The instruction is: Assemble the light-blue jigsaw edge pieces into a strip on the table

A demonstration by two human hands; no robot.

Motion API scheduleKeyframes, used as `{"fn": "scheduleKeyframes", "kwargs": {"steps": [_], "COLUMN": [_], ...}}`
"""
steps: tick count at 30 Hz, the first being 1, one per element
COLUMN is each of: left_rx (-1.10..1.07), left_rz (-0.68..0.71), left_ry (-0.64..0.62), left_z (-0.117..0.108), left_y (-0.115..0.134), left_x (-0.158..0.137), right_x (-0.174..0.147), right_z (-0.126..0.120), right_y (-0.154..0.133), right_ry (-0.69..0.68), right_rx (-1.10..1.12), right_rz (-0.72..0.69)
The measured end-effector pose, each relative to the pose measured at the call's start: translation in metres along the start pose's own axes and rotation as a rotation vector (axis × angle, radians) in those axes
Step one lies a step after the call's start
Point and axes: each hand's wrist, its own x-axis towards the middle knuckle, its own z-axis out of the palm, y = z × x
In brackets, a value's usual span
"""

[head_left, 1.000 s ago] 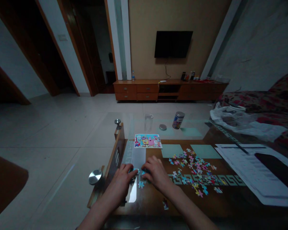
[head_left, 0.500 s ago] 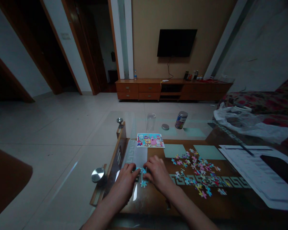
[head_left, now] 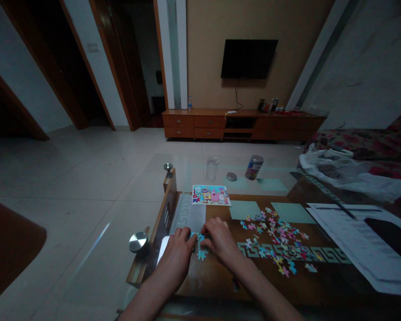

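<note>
Light-blue jigsaw puzzle pieces [head_left: 201, 237] lie on the glass table between my two hands. My left hand [head_left: 179, 245] has its thumb and fingers closed on the left edge of these pieces. From the other side my right hand [head_left: 220, 238] pinches at the same pieces with thumb and forefinger; its fingertips partly cover them. Just below, a single light-blue piece [head_left: 201, 255] rests on the glass. Beyond the hands lies a cartoon picture card [head_left: 211, 195]. To the right spreads a loose heap of coloured puzzle pieces [head_left: 280, 236].
A clear jar [head_left: 212, 169], a round metal lid [head_left: 231, 177] and a printed can [head_left: 254, 167] stand toward the table's far side. Papers [head_left: 350, 240] with a dark flat object [head_left: 390, 236] lie at right, near a plastic bag [head_left: 347, 174]. A white object [head_left: 162, 249] shows beside my left hand.
Both hands stay at the same puzzle pieces, with only slight finger movement. The whole view has shifted a little.
</note>
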Motion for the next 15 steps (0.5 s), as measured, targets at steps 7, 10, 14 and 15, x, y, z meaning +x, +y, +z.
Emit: {"fn": "scheduleKeyframes", "kwargs": {"steps": [7,10,14,15], "left_rx": [-0.004,-0.005,-0.008,-0.008], "left_rz": [0.011,0.015,0.019,0.020], "left_ry": [0.013,0.019,0.025,0.026], "left_z": [0.0034,0.0048,0.0052,0.0051], "left_y": [-0.0019,-0.0024,-0.0030,-0.0031], "left_x": [-0.0011,-0.0002,0.0000,-0.0002], "right_x": [0.0011,0.0030,0.0052,0.0057], "right_z": [-0.0049,-0.0053,-0.0047,-0.0051], "right_y": [-0.0049,-0.0064,-0.0065,-0.0067], "right_ry": [-0.023,-0.031,-0.047,-0.056], "right_rx": [0.015,-0.014,-0.005,0.003], "right_rz": [-0.009,-0.004,0.009,0.013]}}
